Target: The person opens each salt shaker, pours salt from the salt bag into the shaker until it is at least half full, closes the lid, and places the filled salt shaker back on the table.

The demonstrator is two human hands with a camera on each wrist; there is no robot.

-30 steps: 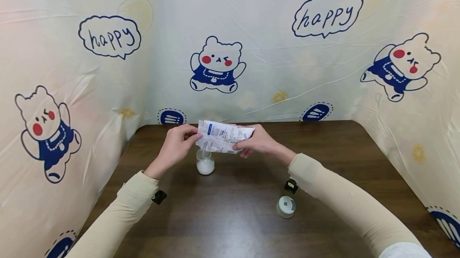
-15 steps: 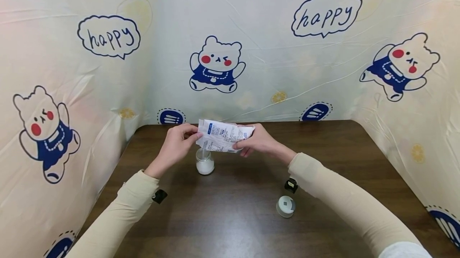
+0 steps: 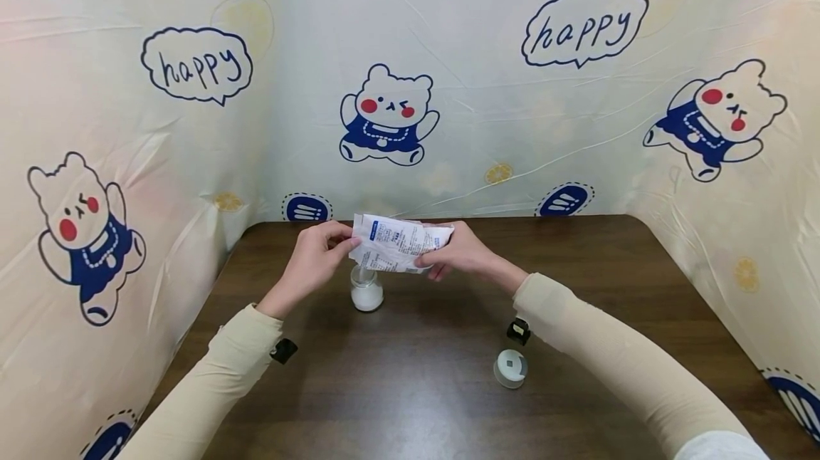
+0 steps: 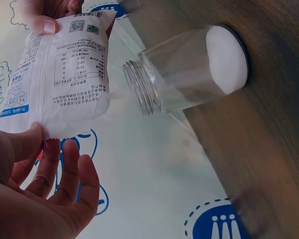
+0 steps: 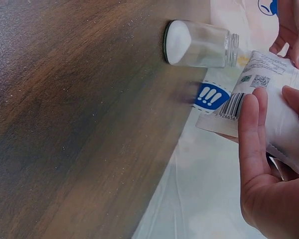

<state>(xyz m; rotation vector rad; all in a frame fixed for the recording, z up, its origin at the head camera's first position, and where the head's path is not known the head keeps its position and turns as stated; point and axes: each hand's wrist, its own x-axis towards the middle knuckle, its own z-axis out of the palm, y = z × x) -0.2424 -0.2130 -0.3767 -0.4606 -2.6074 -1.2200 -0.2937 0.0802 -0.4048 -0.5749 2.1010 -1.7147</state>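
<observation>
Left hand (image 3: 312,255) pinches white bag (image 3: 396,243) at its lower corner end, outer fingers loosely spread; right hand (image 3: 463,253) grips the other end, thumb opposite fingers. Bag is above glass jar (image 4: 182,72), upright on table (image 3: 359,389), white powder (image 4: 226,59) inside; round cap (image 3: 510,369) well apart

Pretty soft, even light is filling the head view: the pale backdrop (image 3: 474,125) is glowing bright while the brown surface (image 3: 423,339) is coming out darker, with a whitish glare patch showing toward its near edge. Faint, fuzzy shadows are pooling around the jar (image 3: 367,296). Small print on the packet (image 3: 397,243) is going mushy there. Both wrist views are looking dimmer, and the left fingers (image 4: 68,172) are falling partly into shade.
</observation>
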